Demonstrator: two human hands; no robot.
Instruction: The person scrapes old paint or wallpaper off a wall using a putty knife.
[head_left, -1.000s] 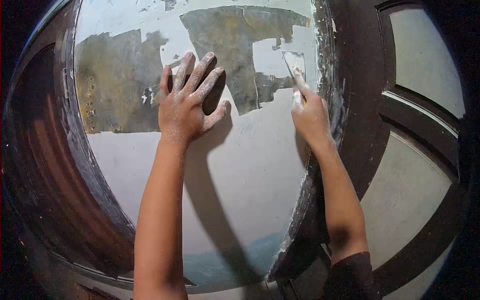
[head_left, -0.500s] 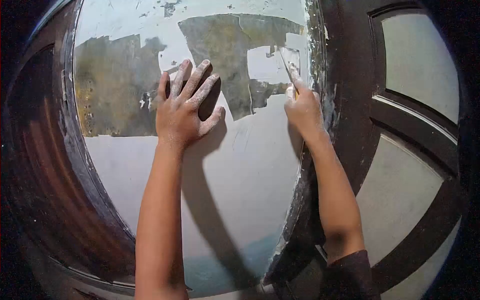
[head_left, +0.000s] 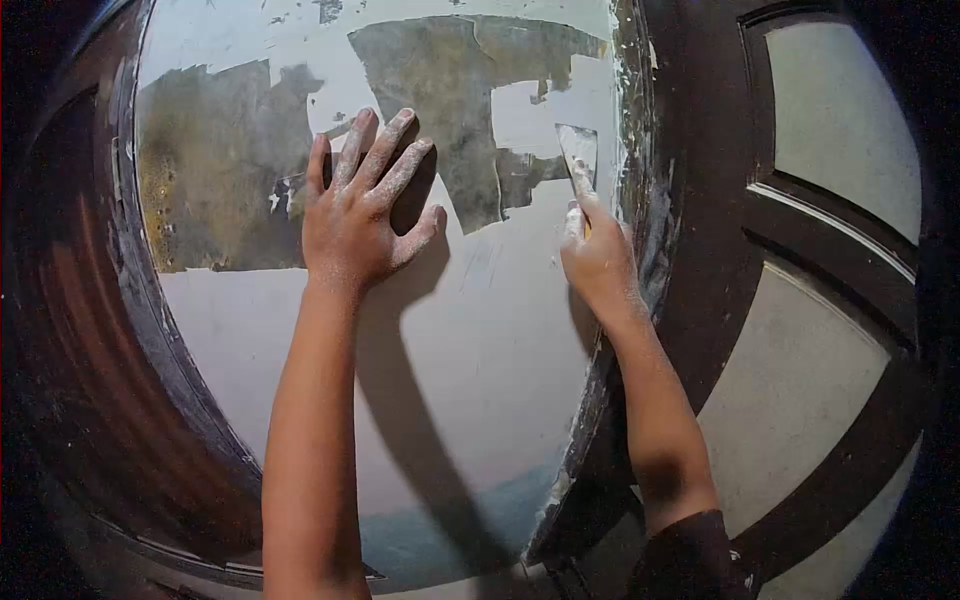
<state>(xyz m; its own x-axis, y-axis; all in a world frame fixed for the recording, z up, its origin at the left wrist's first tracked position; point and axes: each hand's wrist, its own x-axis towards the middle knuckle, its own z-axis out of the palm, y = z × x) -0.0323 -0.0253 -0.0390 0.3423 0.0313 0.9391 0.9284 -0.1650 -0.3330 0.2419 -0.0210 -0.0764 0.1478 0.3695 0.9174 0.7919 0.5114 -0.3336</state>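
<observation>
My left hand (head_left: 355, 215) lies flat on the panel (head_left: 470, 350), its dusty fingers spread over the edge of a grey-brown exposed patch (head_left: 220, 170). It holds nothing. My right hand (head_left: 600, 250) is closed around the handle of a putty knife (head_left: 581, 155), near the panel's right edge. The blade points up, smeared with white material, below a white area in a second exposed patch (head_left: 425, 90). White residue coats the fingers of both hands. Most of the handle is hidden in my right hand.
A dark, chipped frame strip (head_left: 645, 130) borders the panel on the right. Beyond it stands a dark door with pale inset panels (head_left: 845, 120). On the left is a reddish-brown wooden panel (head_left: 110, 370). My left arm casts a long shadow down the panel.
My right hand has moved down with the putty knife, and the blade's broad face now shows. My left hand stays spread on the panel; the whole view has shifted slightly.
</observation>
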